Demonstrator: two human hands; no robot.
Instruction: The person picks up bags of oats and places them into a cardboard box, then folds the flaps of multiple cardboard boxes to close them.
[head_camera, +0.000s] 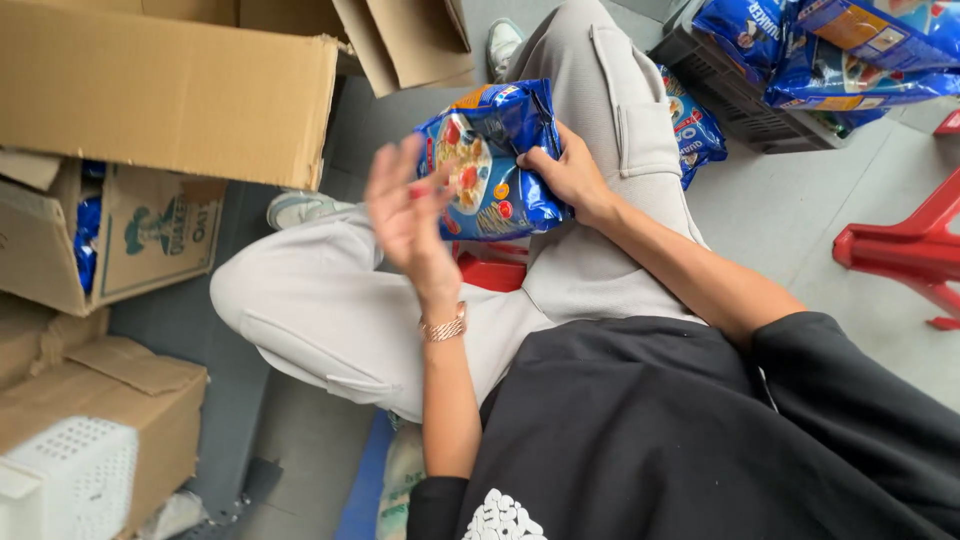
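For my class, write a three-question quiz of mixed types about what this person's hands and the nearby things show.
1. True or false: the right hand grips the blue food bag.
2. What is on the wrist of the left hand?
A) a watch B) a gold-coloured bracelet C) a glove
3. What lies in the dark crate at top right?

Key
1. True.
2. B: the bracelet. That hand is raised, open and motion-blurred.
3. More blue bags of the same kind.
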